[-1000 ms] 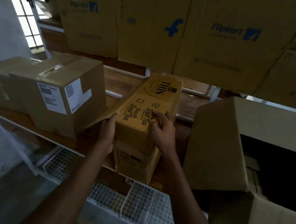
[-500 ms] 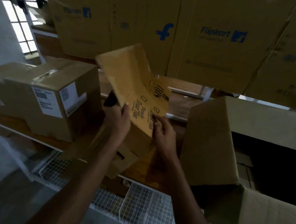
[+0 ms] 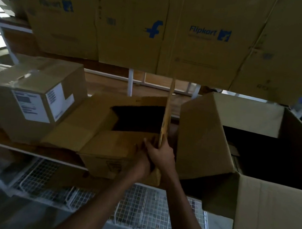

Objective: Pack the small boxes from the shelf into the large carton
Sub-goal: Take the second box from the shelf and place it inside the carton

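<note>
Got the small box (image 3: 107,147) parked open at the front edge of the shelf (image 3: 26,150) (flaps splayed, dark inside), just beside the labelled box (image 3: 30,106) on its left and the large carton (image 3: 206,137) on its right. Pinching the base of its upright right-side flap (image 3: 167,112) with the curled fingers of the right hand (image 3: 162,154). Can't tell the grip of the left hand (image 3: 140,165), tucked under the right against the box's front corner.

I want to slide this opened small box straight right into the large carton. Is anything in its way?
Yes. A flap of the large carton stands upright beside the small box, between it and the carton's opening; the box probably has to be lifted over it.
</note>
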